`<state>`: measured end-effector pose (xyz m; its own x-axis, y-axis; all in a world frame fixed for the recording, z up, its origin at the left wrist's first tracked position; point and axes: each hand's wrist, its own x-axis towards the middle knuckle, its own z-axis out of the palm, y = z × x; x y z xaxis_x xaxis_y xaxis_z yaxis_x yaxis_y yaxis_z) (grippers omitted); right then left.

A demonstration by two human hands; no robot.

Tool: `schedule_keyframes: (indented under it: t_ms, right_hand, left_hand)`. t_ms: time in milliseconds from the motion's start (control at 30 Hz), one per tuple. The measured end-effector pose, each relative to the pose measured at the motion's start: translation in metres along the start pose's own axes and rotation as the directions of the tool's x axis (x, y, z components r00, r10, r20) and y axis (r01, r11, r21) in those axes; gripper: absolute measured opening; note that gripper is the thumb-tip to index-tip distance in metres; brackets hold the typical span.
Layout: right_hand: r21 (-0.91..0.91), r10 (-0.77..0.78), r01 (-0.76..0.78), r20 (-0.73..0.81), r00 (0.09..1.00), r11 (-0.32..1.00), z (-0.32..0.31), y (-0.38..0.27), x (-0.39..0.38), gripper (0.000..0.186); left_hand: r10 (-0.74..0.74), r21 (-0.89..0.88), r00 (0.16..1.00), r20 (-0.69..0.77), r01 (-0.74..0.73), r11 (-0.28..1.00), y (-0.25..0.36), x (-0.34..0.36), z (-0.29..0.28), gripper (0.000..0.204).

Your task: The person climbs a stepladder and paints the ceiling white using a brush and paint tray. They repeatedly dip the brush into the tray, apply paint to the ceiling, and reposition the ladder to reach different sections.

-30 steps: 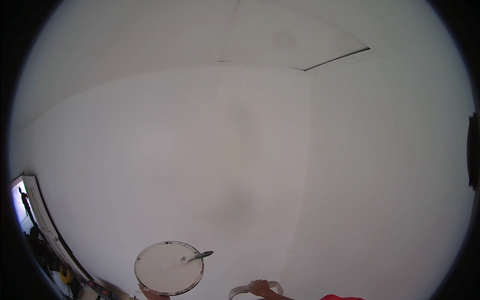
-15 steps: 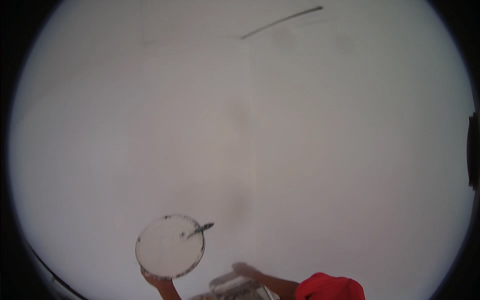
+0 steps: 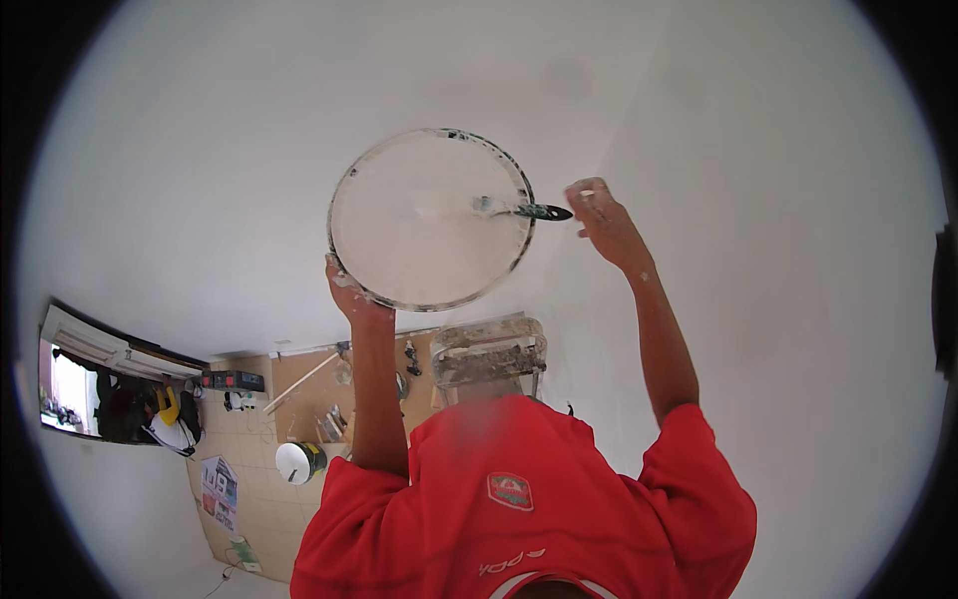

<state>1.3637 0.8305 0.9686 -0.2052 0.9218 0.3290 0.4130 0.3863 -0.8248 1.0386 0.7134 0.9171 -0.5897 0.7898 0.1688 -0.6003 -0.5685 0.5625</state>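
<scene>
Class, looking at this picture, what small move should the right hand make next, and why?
Probably close the right hand around the dark-handled tool: its handle juts past the edge of the round white disc toward that hand, while the left hand supports the disc's lower-left side.

A beige tiled floor (image 3: 239, 434) spreads from seven to nine o'clock, bearing a dark toolbox (image 3: 233, 381) between eight and nine and a printed sheet (image 3: 220, 489) at eight. A brown sheet (image 3: 299, 407) covers part; a pale stick (image 3: 299, 383) lies across it at eight.
</scene>
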Motion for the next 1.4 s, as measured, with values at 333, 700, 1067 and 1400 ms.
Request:
schedule_keyframes:
  t_ms: [333, 700, 1067, 1400]
  right_hand:
    - [-0.534, -0.436, 0.584, 0.388, 0.812, 0.612, 0.003, -0.039, 0.034, 0.028]
    - [-0.669, -0.828, 0.733, 0.337, 0.447, 0.124, 0.031, -0.017, 0.065, 0.016]
    - [-0.569, -0.578, 0.551, 0.155, 0.801, 0.611, 0.005, 0.0, 0.053, 0.017]
    - [-0.624, -0.087, 0.245, 0.272, 0.958, 0.742, -0.044, -0.03, 0.066, 0.037]
  left_hand:
    - [-0.128, -0.052, 0.992, -0.002, 0.128, 0.99, -0.034, 0.004, -0.013, 0.056]
    - [-0.233, -0.122, 0.968, -0.096, 0.221, 0.968, -0.043, 0.008, -0.031, 0.054]
    - [-0.203, -0.112, 0.977, -0.071, 0.194, 0.975, -0.036, 0.032, -0.04, 0.055]
    - [-0.197, -0.067, 0.98, -0.001, 0.196, 0.978, -0.037, 0.05, 0.007, 0.055]
